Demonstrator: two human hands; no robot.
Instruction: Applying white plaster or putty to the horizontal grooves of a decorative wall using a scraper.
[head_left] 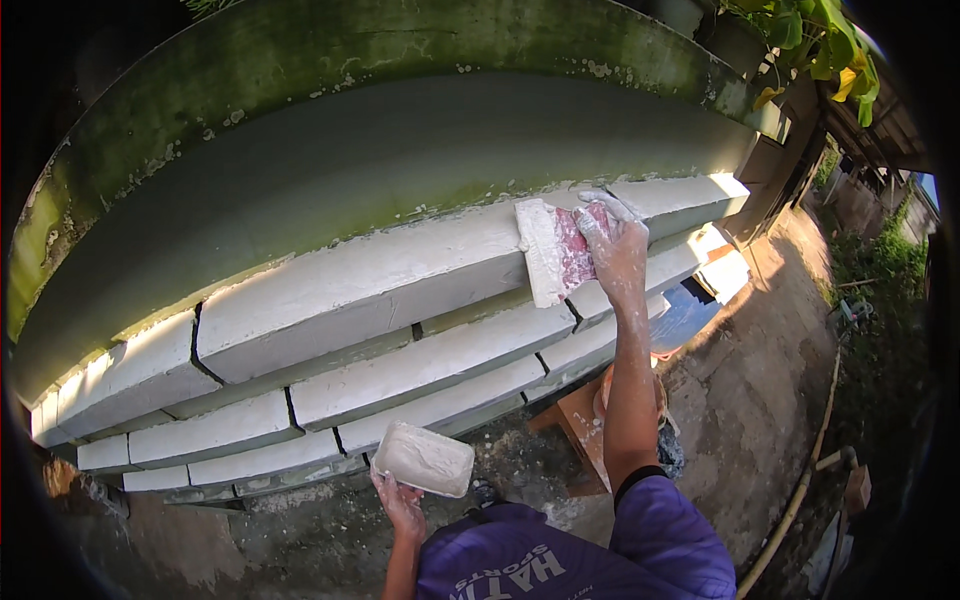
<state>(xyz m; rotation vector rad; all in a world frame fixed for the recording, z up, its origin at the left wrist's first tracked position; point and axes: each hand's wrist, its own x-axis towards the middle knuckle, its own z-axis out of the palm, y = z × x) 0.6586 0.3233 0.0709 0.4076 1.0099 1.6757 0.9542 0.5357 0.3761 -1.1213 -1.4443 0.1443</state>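
My left hand [403, 508] grips a small rectangular plastic tub [424, 459] by its near left side; pale plaster-like paste coats the inside. Smeared with the same paste, my right hand [615, 240] is closed on a wide scraper with a reddish, paste-covered body [577, 245]. The scraper's broad white-crusted edge lies against the front of the top white ledge [400, 245]. Lower stepped ledges [430, 355] run below it, split by dark vertical gaps. Part of the scraper is hidden behind my fingers.
A mossy green wall rim [400, 50] curves above the ledges. Beneath my right forearm stands a brown wooden box or stool [588, 430] with a bucket partly hidden beside it. A blue panel [685, 315] leans near the ledges' right end. A long pole [800, 490] lies on the ground at right.
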